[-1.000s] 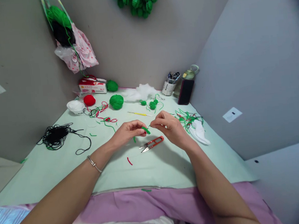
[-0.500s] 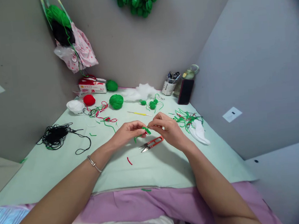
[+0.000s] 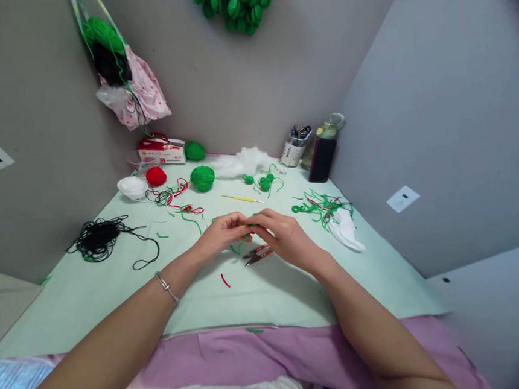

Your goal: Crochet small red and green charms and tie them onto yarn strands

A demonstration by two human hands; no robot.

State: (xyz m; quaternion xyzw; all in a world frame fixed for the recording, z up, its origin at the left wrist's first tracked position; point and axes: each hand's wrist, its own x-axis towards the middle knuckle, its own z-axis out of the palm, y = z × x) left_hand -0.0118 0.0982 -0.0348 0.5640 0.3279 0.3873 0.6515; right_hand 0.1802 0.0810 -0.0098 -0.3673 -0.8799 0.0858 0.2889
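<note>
Above the surface (image 3: pixel 269 302), the left hand (image 3: pixel 223 233) pinches a small green-and-red yarn piece (image 3: pixel 253 224); the right hand (image 3: pixel 285 234) partly covers it, its grip unclear. A loose green yarn strand (image 3: pixel 240 245) at seven o'clock suggests unfinished work; round green yarn pieces (image 3: pixel 265 183) at one o'clock seem further along.

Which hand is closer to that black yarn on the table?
Left. The left hand is to the right of the black yarn, not touching it; the right hand is farther right, past the left one.
</note>
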